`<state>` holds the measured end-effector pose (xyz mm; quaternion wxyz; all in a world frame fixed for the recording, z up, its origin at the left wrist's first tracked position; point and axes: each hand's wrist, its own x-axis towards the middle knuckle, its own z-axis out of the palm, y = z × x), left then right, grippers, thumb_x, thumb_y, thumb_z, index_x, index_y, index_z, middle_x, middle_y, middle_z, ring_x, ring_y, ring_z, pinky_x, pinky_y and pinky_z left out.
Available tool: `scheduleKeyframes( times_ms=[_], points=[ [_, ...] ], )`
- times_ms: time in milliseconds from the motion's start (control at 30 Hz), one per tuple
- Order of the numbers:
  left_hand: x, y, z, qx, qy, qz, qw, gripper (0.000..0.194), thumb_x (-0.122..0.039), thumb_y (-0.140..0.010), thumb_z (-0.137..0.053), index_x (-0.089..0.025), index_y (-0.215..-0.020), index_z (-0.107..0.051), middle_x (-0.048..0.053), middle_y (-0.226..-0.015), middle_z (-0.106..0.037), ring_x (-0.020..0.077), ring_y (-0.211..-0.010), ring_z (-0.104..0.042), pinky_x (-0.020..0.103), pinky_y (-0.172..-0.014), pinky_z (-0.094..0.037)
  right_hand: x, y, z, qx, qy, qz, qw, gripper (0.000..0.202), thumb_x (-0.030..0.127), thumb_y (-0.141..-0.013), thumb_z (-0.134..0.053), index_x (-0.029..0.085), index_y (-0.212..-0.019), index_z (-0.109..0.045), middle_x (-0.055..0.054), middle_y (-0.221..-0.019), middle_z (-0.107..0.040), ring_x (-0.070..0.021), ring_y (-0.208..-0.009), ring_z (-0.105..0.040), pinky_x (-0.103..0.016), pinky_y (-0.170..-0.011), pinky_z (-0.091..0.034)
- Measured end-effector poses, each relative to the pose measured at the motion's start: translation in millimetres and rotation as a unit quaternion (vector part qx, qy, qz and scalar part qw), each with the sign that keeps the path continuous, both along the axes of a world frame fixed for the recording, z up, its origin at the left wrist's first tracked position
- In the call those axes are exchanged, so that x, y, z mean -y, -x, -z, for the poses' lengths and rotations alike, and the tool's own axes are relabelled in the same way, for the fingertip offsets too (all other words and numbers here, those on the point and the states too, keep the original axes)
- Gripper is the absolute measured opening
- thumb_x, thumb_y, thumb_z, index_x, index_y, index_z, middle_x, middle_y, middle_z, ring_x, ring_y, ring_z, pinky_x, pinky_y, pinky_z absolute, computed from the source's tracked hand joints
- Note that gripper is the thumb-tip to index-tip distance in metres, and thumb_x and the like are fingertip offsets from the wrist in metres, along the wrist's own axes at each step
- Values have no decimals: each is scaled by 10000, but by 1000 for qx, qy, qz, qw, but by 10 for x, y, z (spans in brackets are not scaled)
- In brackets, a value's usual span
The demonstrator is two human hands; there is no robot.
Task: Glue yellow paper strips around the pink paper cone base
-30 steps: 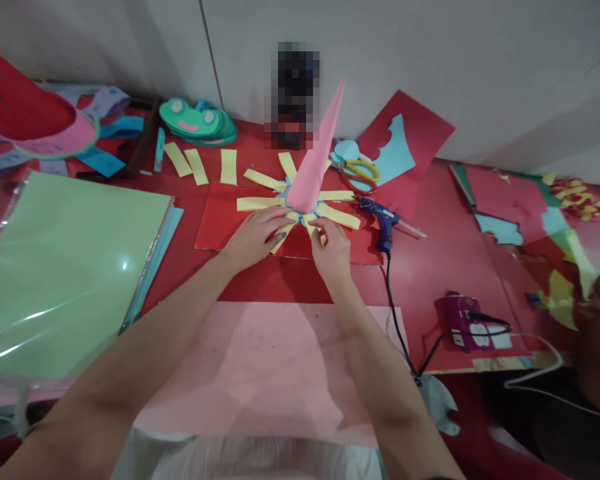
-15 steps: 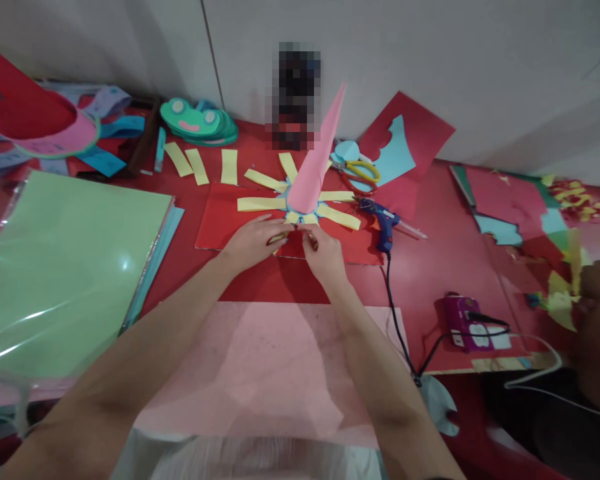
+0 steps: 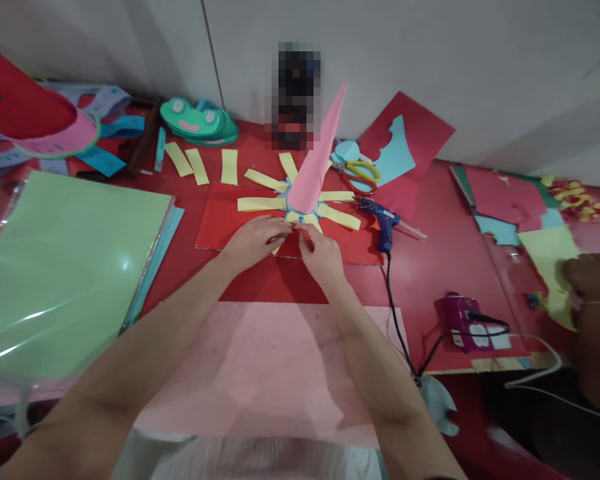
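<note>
shifted leftward, my right hand [image 3: 323,253] nears my left hand [image 3: 250,243] by the tall pink paper cone [image 3: 311,175]; whether fingers pinch, i can't tell.

Bare forearms [image 3: 160,340]; a whitish garment [image 3: 260,460], perhaps pleated, blurred below.

Yellow strip [image 3: 277,251] partly hidden under left hand [image 3: 253,241], contact at fingertips [image 3: 301,229] too small to tell, red cone [image 3: 23,103] cut by left edge, co-worker's arm [image 3: 599,333] by right, dark thing [image 3: 296,87] pixelated
</note>
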<state>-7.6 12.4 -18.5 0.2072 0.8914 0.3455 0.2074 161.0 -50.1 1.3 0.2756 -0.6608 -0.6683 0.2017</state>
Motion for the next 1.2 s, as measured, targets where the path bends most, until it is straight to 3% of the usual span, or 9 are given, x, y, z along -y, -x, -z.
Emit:
scheduleKeyframes(
  times_ms=[767,967,1200],
  points=[
    [16,-6,-5,44,-19,-3,999,216,-243,-881,-485,-206,-1014,-652,55,-1158,-659,191,-1118,-583,393,-994,-451,1,9,-17,60,17,-19,998,379,180,-871,-398,270,-1210,-539,-39,-1132,-672,-194,-825,-655,-290,-681,-492],
    [36,-30,-11,34,-42,-49,997,323,-284,-910,-441,-171,-1180,-578,100,-1257,-591,215,-1223,-499,421,-1046,-398,-1,5,-19,62,17,-22,998,385,178,-872,-387,251,-1225,-524,-49,-1111,-678,-194,-812,-651,-291,-675,-480],
    [82,-46,-52,-50,-73,-80,993,355,-253,-894,-455,-261,-1236,-549,68,-1421,-433,273,-1368,-298,547,-1110,-240,-1,14,-40,81,39,-17,996,396,187,-887,-372,257,-1253,-509,-46,-1091,-682,-183,-794,-649,-270,-657,-461]
  ],
)
